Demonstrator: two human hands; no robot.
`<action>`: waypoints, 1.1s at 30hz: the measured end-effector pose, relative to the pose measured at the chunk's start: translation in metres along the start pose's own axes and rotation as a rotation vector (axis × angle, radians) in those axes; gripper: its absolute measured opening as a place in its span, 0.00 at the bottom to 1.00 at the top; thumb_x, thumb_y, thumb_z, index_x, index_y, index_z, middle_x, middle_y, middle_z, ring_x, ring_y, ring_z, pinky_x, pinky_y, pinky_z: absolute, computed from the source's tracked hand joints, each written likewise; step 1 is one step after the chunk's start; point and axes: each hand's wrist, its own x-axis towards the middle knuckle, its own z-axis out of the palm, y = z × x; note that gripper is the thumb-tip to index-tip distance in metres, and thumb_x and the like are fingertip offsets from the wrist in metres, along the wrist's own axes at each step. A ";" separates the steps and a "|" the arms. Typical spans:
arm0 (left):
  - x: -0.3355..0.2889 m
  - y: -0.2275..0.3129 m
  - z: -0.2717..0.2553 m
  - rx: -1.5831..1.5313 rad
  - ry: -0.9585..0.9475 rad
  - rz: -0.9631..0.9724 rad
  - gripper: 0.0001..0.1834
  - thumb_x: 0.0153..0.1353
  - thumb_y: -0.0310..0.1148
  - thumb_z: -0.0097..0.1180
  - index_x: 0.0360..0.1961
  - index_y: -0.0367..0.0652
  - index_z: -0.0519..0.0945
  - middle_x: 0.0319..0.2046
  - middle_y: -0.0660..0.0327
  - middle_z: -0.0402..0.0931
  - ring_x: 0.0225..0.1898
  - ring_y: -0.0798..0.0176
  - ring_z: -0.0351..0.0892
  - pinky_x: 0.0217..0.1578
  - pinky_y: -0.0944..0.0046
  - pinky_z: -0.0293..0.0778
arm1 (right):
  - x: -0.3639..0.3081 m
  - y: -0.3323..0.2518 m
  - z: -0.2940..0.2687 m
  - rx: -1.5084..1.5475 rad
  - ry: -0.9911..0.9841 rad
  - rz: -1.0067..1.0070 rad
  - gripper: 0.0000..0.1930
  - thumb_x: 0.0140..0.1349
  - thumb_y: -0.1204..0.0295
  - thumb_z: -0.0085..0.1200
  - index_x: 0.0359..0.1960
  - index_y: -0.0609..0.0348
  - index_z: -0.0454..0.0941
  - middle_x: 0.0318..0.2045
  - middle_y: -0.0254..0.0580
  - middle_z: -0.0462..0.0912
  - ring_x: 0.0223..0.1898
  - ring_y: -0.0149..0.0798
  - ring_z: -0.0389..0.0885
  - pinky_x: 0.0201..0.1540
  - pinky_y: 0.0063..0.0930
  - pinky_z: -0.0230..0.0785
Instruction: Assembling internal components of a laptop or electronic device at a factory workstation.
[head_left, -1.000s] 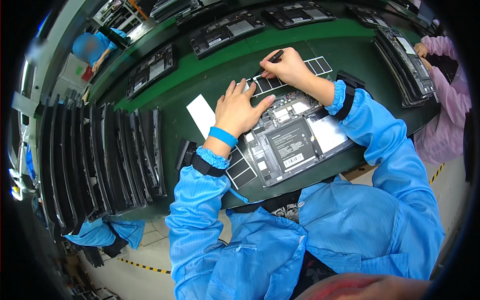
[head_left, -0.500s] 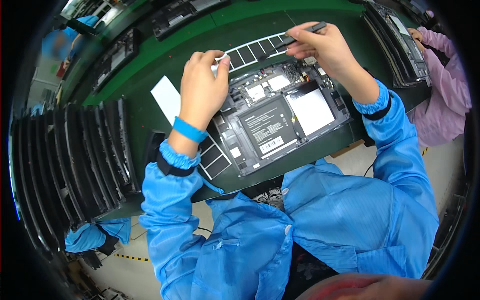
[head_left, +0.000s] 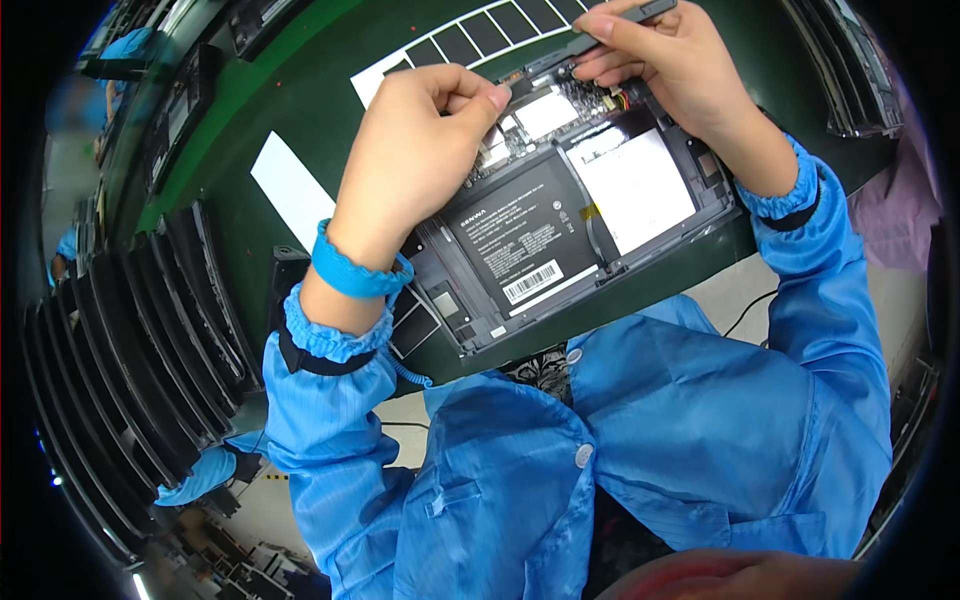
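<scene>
An opened flat electronic device (head_left: 440, 255) lies on the green table in front of me, showing a black battery (head_left: 525, 240), a white-faced panel (head_left: 635, 190) and a circuit board (head_left: 545, 115). My left hand (head_left: 430, 140) is closed in a pinch over the board's far left part. A small dark piece shows at its fingertips; whether they grip it, I cannot tell. In my right hand (head_left: 670, 65), above the far right edge, are black tweezers (head_left: 640, 14). Their tips point left, close to a sheet of black rectangular stickers (head_left: 455, 42) lying beyond the device.
A blank white strip (head_left: 290, 185) and part of another sticker sheet (head_left: 415, 328) lie to the left. Farther left stands a row of upright black casings (head_left: 150, 350). More casings (head_left: 850, 75) are stacked at the far right, near a pink sleeve (head_left: 895, 220). A blue wrist strap (head_left: 355, 270) circles my left wrist.
My left hand has moved from the sticker sheet's left end to the board. My right hand has lifted the tweezers off the stickers and shifted slightly right. The view has shifted closer.
</scene>
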 end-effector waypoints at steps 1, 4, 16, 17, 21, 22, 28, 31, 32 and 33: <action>0.001 -0.001 -0.001 0.038 -0.003 -0.006 0.14 0.59 0.35 0.61 0.33 0.31 0.82 0.17 0.63 0.78 0.18 0.74 0.71 0.21 0.70 0.66 | 0.000 -0.001 0.002 -0.040 0.009 -0.008 0.11 0.61 0.71 0.59 0.35 0.71 0.79 0.27 0.53 0.84 0.28 0.38 0.85 0.31 0.24 0.79; 0.004 0.002 0.002 0.103 0.008 -0.020 0.14 0.59 0.35 0.60 0.29 0.31 0.82 0.17 0.61 0.78 0.18 0.72 0.73 0.21 0.68 0.68 | -0.002 -0.002 0.004 -0.092 0.013 -0.019 0.11 0.61 0.71 0.60 0.35 0.71 0.79 0.27 0.53 0.84 0.28 0.38 0.85 0.32 0.25 0.79; 0.018 0.011 0.007 0.401 0.033 -0.051 0.16 0.53 0.40 0.63 0.22 0.34 0.83 0.12 0.53 0.76 0.15 0.60 0.78 0.23 0.63 0.74 | -0.002 0.006 0.007 -0.139 0.010 -0.079 0.09 0.61 0.73 0.59 0.34 0.71 0.80 0.25 0.49 0.84 0.26 0.34 0.84 0.31 0.23 0.78; 0.017 0.013 0.007 0.406 0.034 -0.047 0.16 0.53 0.40 0.63 0.22 0.34 0.83 0.12 0.53 0.76 0.15 0.60 0.78 0.23 0.63 0.74 | -0.002 0.005 0.007 -0.146 0.001 -0.081 0.09 0.61 0.73 0.59 0.34 0.71 0.80 0.25 0.49 0.84 0.26 0.34 0.84 0.31 0.22 0.78; 0.016 0.017 0.009 0.368 0.008 -0.074 0.16 0.58 0.36 0.62 0.22 0.32 0.80 0.13 0.61 0.75 0.14 0.73 0.72 0.16 0.73 0.64 | -0.006 0.003 0.004 -0.119 -0.038 -0.140 0.10 0.61 0.73 0.59 0.33 0.71 0.80 0.25 0.48 0.84 0.26 0.33 0.84 0.30 0.22 0.77; 0.016 0.018 0.009 0.363 0.002 -0.088 0.16 0.58 0.37 0.62 0.22 0.32 0.80 0.13 0.61 0.75 0.14 0.73 0.72 0.16 0.73 0.64 | -0.007 0.003 0.004 -0.140 -0.026 -0.115 0.10 0.61 0.73 0.59 0.33 0.71 0.80 0.25 0.48 0.84 0.26 0.33 0.84 0.30 0.22 0.77; 0.022 0.030 0.006 0.425 -0.048 -0.216 0.19 0.56 0.42 0.66 0.19 0.36 0.80 0.11 0.63 0.73 0.13 0.72 0.73 0.16 0.73 0.65 | -0.005 0.007 0.003 -0.140 -0.020 -0.073 0.10 0.62 0.72 0.58 0.34 0.70 0.80 0.24 0.46 0.84 0.27 0.31 0.83 0.30 0.22 0.76; 0.026 0.032 0.004 0.402 -0.083 -0.228 0.20 0.55 0.43 0.67 0.18 0.37 0.79 0.10 0.63 0.72 0.13 0.72 0.74 0.15 0.74 0.65 | -0.004 0.006 0.001 -0.121 -0.035 -0.064 0.10 0.62 0.71 0.58 0.34 0.69 0.80 0.25 0.44 0.84 0.27 0.31 0.83 0.30 0.21 0.75; 0.027 0.033 0.003 0.400 -0.081 -0.223 0.20 0.55 0.43 0.67 0.18 0.37 0.79 0.10 0.63 0.72 0.13 0.72 0.74 0.15 0.74 0.65 | -0.004 0.005 0.001 -0.124 -0.033 -0.068 0.10 0.62 0.71 0.58 0.34 0.69 0.80 0.25 0.44 0.84 0.27 0.31 0.83 0.30 0.21 0.75; 0.027 0.035 0.002 0.420 -0.093 -0.250 0.20 0.54 0.43 0.67 0.18 0.37 0.78 0.10 0.63 0.72 0.12 0.71 0.74 0.15 0.74 0.65 | -0.004 0.005 0.002 -0.148 -0.021 -0.072 0.10 0.62 0.71 0.59 0.34 0.69 0.80 0.24 0.44 0.84 0.27 0.31 0.83 0.30 0.21 0.74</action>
